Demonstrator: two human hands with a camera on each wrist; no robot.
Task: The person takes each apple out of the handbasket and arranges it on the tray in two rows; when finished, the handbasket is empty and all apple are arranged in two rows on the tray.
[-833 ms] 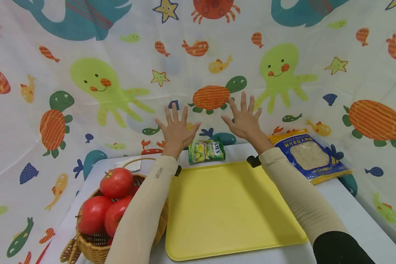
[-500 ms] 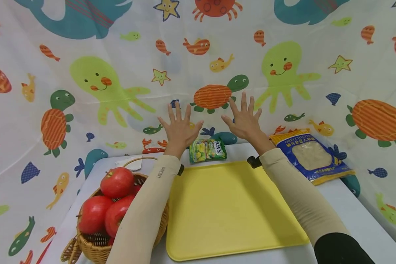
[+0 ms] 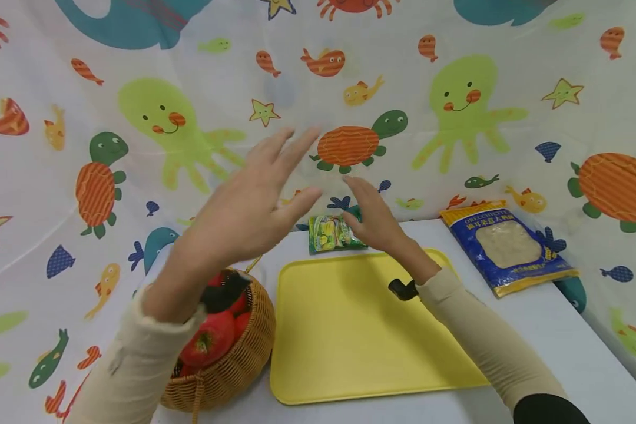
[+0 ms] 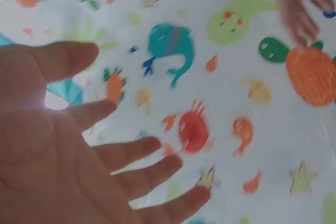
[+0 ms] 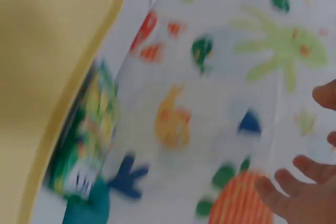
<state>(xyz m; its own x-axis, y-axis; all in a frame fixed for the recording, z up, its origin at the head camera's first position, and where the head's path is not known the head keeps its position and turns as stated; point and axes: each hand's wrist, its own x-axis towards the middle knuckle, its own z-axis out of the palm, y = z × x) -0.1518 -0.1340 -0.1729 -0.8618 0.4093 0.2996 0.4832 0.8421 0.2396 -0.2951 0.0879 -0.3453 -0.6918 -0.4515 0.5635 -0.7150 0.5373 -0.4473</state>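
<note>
My left hand (image 3: 246, 206), blurred, is raised above the wicker basket (image 3: 244, 359) with its fingers spread and nothing in its grasp. Its open palm also fills the left of the left wrist view. Over the far part of the yellow tray (image 3: 344, 330) hovers my right hand (image 3: 377, 218), holding nothing, with fingers extended. Behind that hand a green snack packet (image 3: 328, 234) lies past the tray's far edge, partly covered by it in the head view. Red apples (image 3: 209, 341) fill the basket, which my left forearm and wrist partly hide.
A blue and yellow pasta bag (image 3: 509, 247) lies at the back right of the white table (image 3: 551, 335). A curtain (image 3: 307, 106) printed with sea animals hangs right behind the table.
My left hand has come back from the curtain side, nearer the camera and leftward, turning sideways. The right hand has lowered slightly and turned. The head view has shifted a little.
</note>
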